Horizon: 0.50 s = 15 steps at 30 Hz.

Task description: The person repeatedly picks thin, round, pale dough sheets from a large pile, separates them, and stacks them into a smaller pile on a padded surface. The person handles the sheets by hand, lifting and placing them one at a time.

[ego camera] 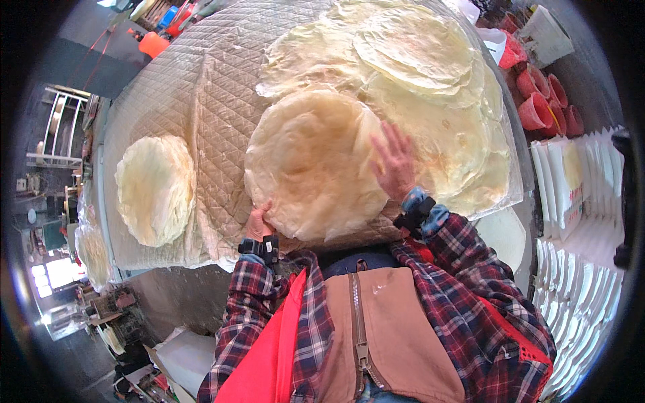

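Note:
A round, thin sheet of flatbread [312, 161] lies in front of me at the near edge of a quilted cover [221, 121]. My left hand [260, 222] pinches its lower left rim, thumb on top and the fingers hidden beneath. Over its right rim my right hand [395, 163] is spread flat, palm down and slightly blurred; whether it touches the sheet I cannot tell. More thin flatbreads [443, 136] overlap to the right, some reaching under the sheet before me. Farther back on them rests a round pile of flatbreads [415, 45].
Another round stack of flatbreads [155, 191] sits on the cover at the left. Red buckets [535, 111] and rows of white packages [564, 186] stand beyond the right edge. An orange bottle [153, 44] is past the far left edge. A white box [186, 360] stands below left.

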{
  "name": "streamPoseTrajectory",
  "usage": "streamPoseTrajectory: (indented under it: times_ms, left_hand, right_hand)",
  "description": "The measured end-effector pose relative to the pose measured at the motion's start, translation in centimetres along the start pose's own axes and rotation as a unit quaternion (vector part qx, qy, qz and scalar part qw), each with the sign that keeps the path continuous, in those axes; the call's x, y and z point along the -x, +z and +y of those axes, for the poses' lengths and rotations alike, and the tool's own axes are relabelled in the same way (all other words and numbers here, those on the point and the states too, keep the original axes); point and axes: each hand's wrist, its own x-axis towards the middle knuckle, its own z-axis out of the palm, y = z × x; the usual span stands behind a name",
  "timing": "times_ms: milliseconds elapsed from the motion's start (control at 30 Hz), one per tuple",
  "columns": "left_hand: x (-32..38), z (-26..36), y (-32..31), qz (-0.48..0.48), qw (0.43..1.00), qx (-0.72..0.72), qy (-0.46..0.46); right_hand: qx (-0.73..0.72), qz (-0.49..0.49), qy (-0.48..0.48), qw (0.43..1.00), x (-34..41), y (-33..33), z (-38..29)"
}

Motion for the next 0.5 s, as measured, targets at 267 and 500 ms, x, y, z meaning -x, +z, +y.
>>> streamPoseTrajectory:
  times_ms: [267,500]
  left_hand:
    - [1.0,6.9,-7.5,0.013,0.984,-0.17,0.055]
    - [0.5,7.9,-16.0,0.046,0.955,-0.287,0.06]
  right_hand:
    - [-0.16,-0.078,-0.032,0.984,0.7,-3.0,-3.6]
    - [-0.295,-0.135,-0.051,0.944,-3.4,4.8,-6.2]
